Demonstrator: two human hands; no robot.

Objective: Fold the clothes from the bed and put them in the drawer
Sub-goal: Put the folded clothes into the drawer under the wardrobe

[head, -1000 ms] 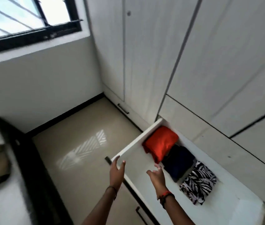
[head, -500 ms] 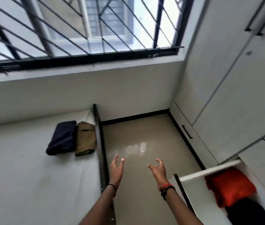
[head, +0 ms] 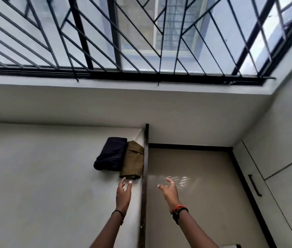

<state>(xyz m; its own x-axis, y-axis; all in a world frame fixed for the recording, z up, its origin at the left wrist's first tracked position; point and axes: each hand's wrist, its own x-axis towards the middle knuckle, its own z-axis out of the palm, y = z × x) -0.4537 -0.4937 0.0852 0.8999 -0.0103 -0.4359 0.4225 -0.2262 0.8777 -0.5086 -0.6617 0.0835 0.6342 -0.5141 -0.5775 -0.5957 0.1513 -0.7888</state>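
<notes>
1. Left hand (head: 123, 192) and right hand (head: 168, 191) empty, fingers spread, reaching forward.
2. Navy garment (head: 110, 154) and olive garment (head: 132, 162) folded, touching, at bed (head: 34, 176) edge. Likely staged for grabbing.
3. Left hand just short of olive garment; probably next pick.

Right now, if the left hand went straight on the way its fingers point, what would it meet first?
Probably the folded olive garment on the bed: the left hand points its open fingers at the garment's near edge. Height above the mattress is unclear.
</notes>
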